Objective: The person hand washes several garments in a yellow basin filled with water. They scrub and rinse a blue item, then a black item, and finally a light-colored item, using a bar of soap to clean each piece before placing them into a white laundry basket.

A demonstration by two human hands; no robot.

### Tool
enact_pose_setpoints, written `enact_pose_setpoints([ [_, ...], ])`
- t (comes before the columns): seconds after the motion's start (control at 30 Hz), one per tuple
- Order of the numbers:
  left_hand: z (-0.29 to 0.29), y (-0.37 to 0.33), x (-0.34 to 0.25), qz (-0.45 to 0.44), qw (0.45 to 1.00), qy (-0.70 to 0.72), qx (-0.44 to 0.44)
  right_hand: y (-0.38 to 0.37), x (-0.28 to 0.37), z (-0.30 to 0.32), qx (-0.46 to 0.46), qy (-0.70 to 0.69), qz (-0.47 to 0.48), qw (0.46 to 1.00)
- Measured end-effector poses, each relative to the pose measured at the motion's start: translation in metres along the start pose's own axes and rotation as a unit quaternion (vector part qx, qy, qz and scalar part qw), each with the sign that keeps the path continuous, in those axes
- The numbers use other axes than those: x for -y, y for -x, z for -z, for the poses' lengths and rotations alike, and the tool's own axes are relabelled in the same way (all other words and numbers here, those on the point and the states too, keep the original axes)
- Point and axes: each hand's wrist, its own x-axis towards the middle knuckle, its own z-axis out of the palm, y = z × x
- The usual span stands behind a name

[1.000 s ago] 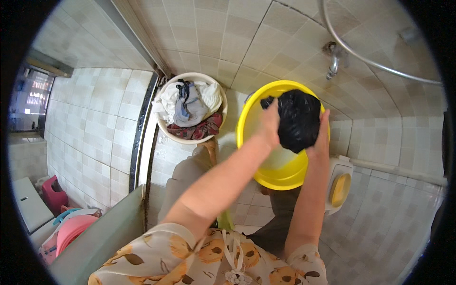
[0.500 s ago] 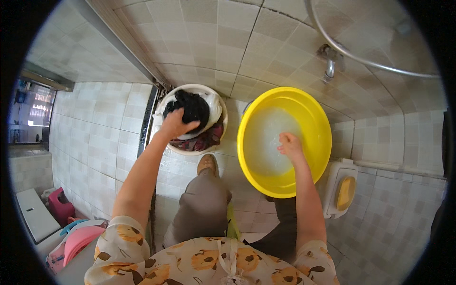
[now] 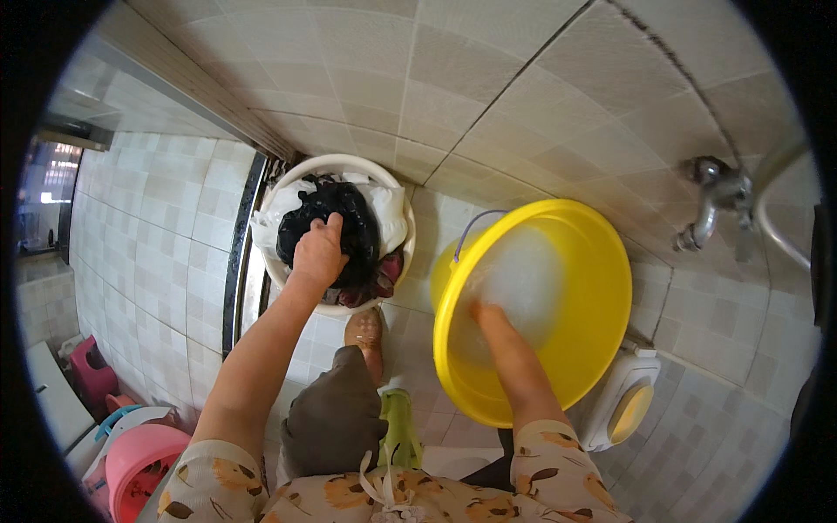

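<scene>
My left hand [image 3: 319, 254] is closed on a black cloth [image 3: 353, 218], which seems to be a garment, at the top of a white round basin [image 3: 336, 163]. White plastic or fabric [image 3: 389, 213] and dark red patterned cloth [image 3: 385, 281] lie beneath and beside it. On the right, a large yellow tub [image 3: 584, 279] leans toward me, holding cloudy, whitish water [image 3: 527, 275]. My right hand [image 3: 485, 312] reaches down into this water near the tub's left wall. Its fingers are under the surface and hidden.
A metal tap [image 3: 711, 205] with a hose juts from the tiled wall at the right. Beside the tub stands a white and yellow plastic thing [image 3: 623, 410]. A dark door sill [image 3: 247, 244] runs left of the basin. Pink tubs [image 3: 144, 462] are at the lower left.
My right hand has dipped from above the water into it. The tub now looks more tilted. My left hand has shifted onto the middle of the black cloth. The view has turned.
</scene>
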Motion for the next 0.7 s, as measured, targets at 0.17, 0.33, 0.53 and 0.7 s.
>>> enact_pose_setpoints([
  [0.17,-0.005,-0.009,-0.011,-0.020,1.000,0.008,-0.006,-0.023,-0.020,-0.011,-0.113,0.008,-0.025,0.993],
  [0.33,-0.013,-0.009,-0.003,-0.023,0.999,0.011,-0.028,0.000,-0.057,0.014,-0.186,-0.248,0.008,0.951],
  [0.53,-0.004,0.007,-0.008,-0.007,0.999,0.011,-0.037,0.105,-0.083,0.054,-0.120,-0.779,0.081,0.610],
  [0.7,0.008,0.023,0.004,-0.038,0.998,0.013,-0.042,0.177,-0.083,0.067,-0.170,-0.799,0.089,0.571],
])
